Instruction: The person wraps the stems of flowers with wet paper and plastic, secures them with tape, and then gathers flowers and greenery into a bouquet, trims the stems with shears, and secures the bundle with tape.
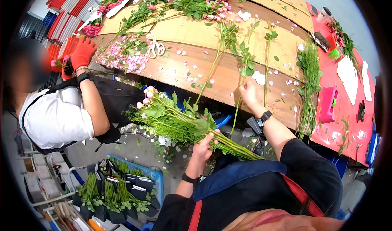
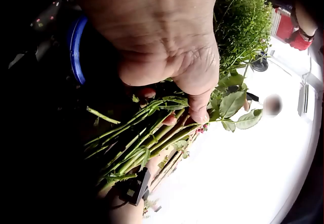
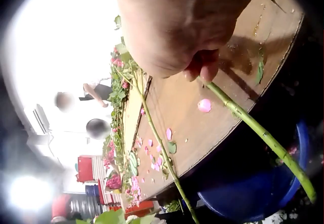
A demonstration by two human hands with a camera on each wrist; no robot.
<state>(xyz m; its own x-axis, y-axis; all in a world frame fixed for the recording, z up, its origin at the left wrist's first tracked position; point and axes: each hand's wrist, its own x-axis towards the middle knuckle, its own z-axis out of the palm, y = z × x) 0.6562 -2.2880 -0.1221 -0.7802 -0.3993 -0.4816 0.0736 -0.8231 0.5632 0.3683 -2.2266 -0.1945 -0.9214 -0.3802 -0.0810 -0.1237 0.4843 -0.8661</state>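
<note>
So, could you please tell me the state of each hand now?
Left hand: closed round a bunch of flowers.
Right hand: closed, pinching a single stem.

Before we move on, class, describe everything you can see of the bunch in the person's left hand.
The bunch mixes pale pink blooms, broad green leaves and finer, feathery greenery on long green stems. The leaves look fresh, not wilted. It is held aslant in front of the body, beside the near edge of the table, blooms at one end and stem ends at the other. The left hand grips the stems, fingers and thumb curled round them; no wrapping shows.
</note>
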